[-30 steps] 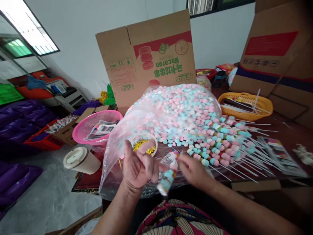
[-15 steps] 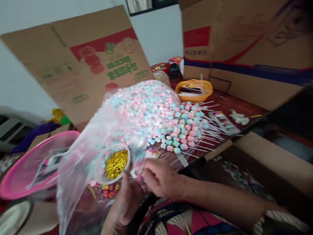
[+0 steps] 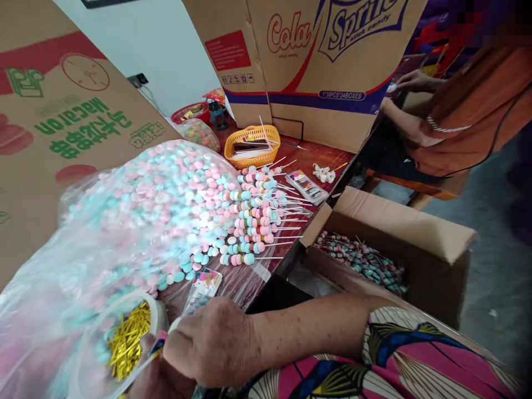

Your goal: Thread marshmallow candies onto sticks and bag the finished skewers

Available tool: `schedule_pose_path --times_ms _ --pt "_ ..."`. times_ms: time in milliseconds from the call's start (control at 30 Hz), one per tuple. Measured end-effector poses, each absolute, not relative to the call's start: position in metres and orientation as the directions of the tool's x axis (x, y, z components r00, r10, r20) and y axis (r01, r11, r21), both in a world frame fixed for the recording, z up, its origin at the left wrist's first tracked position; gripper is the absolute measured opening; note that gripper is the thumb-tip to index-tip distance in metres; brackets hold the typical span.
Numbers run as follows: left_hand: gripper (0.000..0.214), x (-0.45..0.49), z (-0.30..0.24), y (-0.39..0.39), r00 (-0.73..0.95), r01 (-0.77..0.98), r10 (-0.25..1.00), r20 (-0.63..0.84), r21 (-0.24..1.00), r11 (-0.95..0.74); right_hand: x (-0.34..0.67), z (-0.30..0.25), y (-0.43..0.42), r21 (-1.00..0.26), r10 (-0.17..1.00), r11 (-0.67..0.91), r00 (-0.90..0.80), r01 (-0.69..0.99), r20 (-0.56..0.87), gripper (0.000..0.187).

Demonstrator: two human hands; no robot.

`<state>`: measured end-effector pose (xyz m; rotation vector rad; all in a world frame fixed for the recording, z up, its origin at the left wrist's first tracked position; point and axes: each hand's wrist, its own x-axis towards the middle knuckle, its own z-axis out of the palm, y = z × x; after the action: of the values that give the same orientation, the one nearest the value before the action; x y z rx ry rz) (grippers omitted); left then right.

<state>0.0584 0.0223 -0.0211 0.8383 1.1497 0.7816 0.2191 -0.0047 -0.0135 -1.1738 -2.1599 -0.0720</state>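
While your right hand (image 3: pixel 211 343) pinches a small wrapped packet (image 3: pixel 160 343) over your left hand (image 3: pixel 155 379), closure unclear, tying looks underway; next, gold ties (image 3: pixel 127 343).

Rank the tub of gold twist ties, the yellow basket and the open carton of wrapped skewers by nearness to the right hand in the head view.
From the right hand:
1. Tub of gold twist ties, just to its left.
2. Open carton of wrapped skewers, on the floor to the right.
3. Yellow basket, far back on the table.
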Motion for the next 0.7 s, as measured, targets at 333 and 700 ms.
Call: schedule_pose_path --times_ms 333,700 --pt "0.013 0.099 -0.001 0.033 0.097 0.047 0.807 -0.583 0.812 0.581 0.225 -0.025 -0.021 -0.422 0.841 0.521 -0.362 0.742 0.402 0.013" --pt "0.030 0.108 -0.064 0.028 0.507 0.806 0.844 -0.177 0.444 -0.391 0.354 -0.077 -0.073 -0.986 0.842 -0.125 0.537 0.110 -0.047 0.034"
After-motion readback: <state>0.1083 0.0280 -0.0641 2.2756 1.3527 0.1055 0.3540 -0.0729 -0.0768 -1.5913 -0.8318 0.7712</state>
